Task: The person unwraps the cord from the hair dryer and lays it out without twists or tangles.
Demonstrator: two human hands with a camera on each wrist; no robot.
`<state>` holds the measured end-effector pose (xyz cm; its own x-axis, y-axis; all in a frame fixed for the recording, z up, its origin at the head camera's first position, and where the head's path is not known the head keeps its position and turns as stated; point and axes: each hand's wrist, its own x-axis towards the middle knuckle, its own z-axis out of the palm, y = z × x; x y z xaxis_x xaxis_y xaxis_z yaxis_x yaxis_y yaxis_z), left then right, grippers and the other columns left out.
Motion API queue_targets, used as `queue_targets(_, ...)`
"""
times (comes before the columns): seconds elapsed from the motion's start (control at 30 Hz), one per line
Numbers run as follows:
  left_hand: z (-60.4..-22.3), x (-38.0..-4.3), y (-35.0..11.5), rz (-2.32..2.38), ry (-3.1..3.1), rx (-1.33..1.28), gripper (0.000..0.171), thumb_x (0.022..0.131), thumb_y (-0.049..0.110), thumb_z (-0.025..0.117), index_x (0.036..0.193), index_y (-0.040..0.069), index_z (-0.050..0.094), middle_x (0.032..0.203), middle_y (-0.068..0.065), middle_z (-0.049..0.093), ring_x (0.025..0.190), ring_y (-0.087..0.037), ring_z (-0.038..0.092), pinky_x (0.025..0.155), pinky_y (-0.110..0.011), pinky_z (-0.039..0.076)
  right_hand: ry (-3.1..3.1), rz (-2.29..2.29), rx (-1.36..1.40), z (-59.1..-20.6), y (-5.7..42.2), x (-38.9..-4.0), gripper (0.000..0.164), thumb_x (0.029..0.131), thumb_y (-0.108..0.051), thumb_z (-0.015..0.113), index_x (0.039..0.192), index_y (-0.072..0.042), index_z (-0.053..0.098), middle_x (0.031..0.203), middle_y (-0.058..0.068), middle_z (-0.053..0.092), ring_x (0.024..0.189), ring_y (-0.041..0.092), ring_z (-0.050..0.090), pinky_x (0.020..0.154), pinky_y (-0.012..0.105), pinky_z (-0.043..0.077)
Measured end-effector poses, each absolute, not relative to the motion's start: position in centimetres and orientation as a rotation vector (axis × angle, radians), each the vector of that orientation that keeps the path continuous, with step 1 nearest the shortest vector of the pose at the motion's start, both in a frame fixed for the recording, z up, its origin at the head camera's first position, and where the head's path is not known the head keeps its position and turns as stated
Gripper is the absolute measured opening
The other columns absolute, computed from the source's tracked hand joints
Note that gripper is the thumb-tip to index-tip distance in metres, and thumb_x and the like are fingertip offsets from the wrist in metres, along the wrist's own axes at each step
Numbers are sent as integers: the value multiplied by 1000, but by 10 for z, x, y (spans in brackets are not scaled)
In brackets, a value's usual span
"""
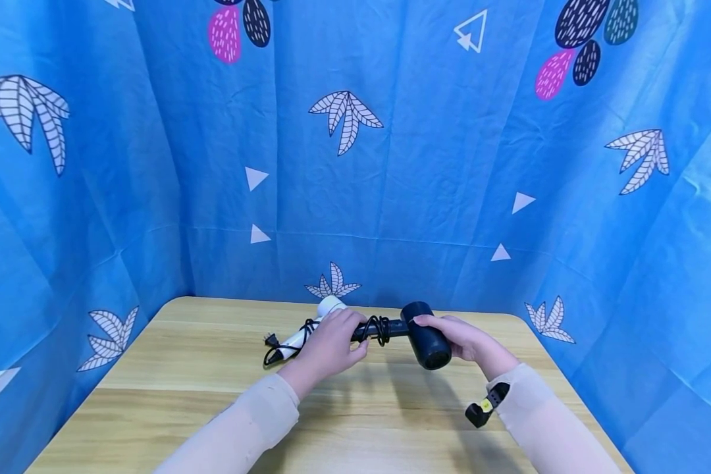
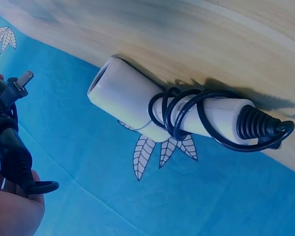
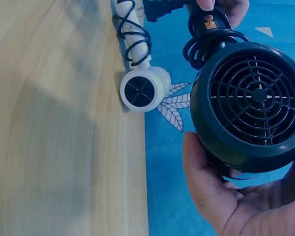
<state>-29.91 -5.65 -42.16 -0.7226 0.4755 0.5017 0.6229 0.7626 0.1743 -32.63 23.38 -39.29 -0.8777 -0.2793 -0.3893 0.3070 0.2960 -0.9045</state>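
Observation:
A black hair dryer (image 1: 429, 345) is held over the table between both hands, its cord wound round the handle. My left hand (image 1: 332, 345) grips the handle end, near the plug (image 2: 14, 91) and the cord's exit. Thumb and fingers of my right hand (image 1: 465, 339) curl round the barrel, below the round intake grille (image 3: 258, 96) in the right wrist view. Behind the left hand, a white hair dryer (image 2: 123, 93) lies on the table with a black cord looped round its handle. In the head view the left hand partly hides it.
The wooden table (image 1: 201, 395) ends at a blue patterned curtain (image 1: 355, 191), which stands behind it and along both sides. A black strap with a small device (image 1: 480, 413) hangs at the right wrist.

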Motion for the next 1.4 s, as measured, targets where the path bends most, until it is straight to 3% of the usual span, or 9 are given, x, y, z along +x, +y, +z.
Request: queue_targets(1.4, -425, -290, -64, -473, -2182, -767, 22, 86, 23, 75, 105, 13, 69, 116, -3, 65, 107, -22, 59, 96, -40, 48, 2131, -1632, 31, -386, 235, -330, 84, 92, -54, 62, 146, 5, 34, 125, 25, 56, 94, 30, 70, 81, 44, 59)
